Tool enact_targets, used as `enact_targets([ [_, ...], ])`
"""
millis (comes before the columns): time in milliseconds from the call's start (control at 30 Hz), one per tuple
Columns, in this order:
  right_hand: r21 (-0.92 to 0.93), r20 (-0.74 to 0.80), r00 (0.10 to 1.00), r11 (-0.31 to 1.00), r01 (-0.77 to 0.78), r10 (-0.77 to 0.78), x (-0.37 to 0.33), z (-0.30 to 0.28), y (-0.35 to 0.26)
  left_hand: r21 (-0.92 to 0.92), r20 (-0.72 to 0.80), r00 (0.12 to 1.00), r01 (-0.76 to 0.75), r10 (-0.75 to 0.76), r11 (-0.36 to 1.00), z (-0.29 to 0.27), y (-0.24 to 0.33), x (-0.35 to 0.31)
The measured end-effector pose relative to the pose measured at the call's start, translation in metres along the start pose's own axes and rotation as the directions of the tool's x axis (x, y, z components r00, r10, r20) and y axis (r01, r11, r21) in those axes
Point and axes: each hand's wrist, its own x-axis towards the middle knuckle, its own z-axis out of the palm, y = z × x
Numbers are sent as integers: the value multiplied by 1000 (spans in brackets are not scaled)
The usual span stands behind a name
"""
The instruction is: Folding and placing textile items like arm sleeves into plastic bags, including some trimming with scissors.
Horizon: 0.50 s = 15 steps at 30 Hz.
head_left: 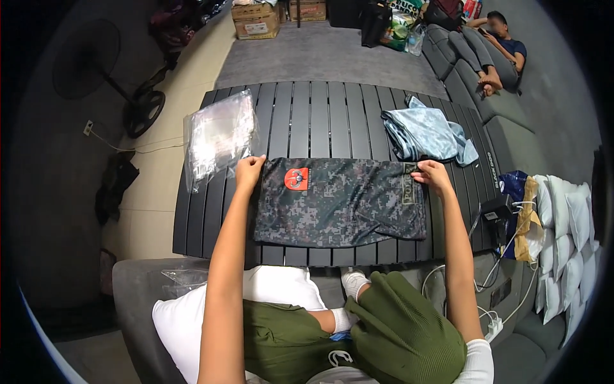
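Observation:
A dark digital-camouflage cloth garment (332, 208) lies folded in a wide rectangle on the black slatted table (320, 121). It carries an orange-red patch near its left end and a lettered strip near its right end. My left hand (250, 171) pinches its far left corner. At the far right corner, my right hand (433, 176) grips the fabric between thumb and fingers. Beyond my left hand is a stack of clear plastic bags (220, 134). Past my right hand lies a loosely folded light-blue camouflage garment (425, 133).
A grey sofa (518, 147) runs along the right, with a person (495, 51) reclining on it. White pillow-shaped packs (566, 237) and cables stand right of the table. A standing fan (144, 112) is at the left. Cardboard boxes (256, 22) sit at the back.

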Motion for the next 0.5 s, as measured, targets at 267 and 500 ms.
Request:
enact_targets([
  [267,-148,43,989,978,149,-145,-27,-7,-27,-538,187,981,141,-46,831,-59,31,-20],
  [500,-108,108,897,891,440,-429,-94,-2,-88,-758,161,980,48,115,651,-164,69,-79],
])
